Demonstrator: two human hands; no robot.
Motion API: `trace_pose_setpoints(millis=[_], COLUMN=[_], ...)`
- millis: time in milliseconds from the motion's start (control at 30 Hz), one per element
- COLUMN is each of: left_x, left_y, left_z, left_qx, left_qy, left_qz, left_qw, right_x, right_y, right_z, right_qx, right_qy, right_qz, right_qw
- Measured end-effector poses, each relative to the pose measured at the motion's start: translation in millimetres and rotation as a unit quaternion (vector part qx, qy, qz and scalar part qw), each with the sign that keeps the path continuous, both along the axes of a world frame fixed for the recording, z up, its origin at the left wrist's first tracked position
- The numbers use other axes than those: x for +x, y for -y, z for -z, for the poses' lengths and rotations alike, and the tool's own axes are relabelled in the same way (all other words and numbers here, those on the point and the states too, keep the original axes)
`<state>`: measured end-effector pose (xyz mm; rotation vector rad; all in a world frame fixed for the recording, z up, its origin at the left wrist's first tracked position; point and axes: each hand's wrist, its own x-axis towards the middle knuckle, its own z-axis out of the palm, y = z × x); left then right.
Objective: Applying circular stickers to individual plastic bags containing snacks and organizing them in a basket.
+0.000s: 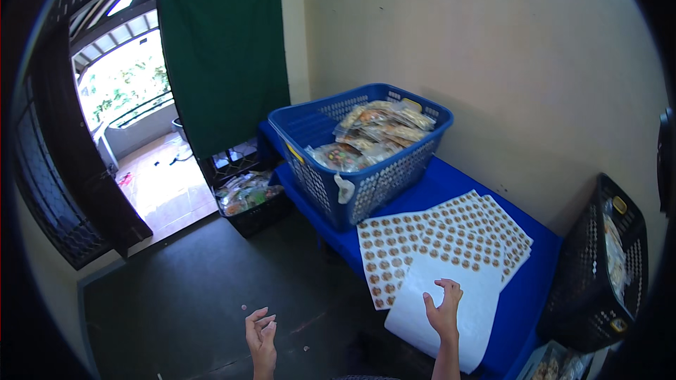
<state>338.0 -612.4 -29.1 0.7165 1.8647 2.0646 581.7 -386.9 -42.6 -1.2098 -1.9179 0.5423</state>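
My left hand (260, 336) is over the dark floor, left of the table, its fingers loosely curled and nothing plainly held. Above the table, my right hand (445, 309) has its thumb and fingers apart over a sticker sheet (422, 295), of which the lower part is blank white. Several rows of round brown stickers remain on that sheet's upper end. Beneath it, more sheets of round stickers (388, 240) fan out across the blue tablecloth (449, 177).
A blue plastic basket (322, 184) of clear packets (380, 126) stands on the table's far end. Black baskets (586, 274) (248, 219) of packets flank the table. At bottom right is a container of packets (552, 364). Small round pieces (306, 348) lie on the floor. A doorway opens left.
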Motion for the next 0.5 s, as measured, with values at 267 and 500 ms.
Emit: trace_pose_setpoints(millis=[267,500], left_x=[-46.3,-78.3], left_y=[-80.1,-153.5], left_z=[-31.6,-47.9], left_qx=[0.032,0.109], left_qy=[-0.018,-0.062], left_qz=[-0.028,-0.004], left_qw=[0.999,0.992], right_x=[-65.8,-68.5], right_y=[-91.2,-152.1], right_z=[-11.9,-33.2], right_qx=[0.008,0.015], right_qy=[-0.082,-0.12], right_qz=[-0.051,0.002], right_qw=[0.995,0.993])
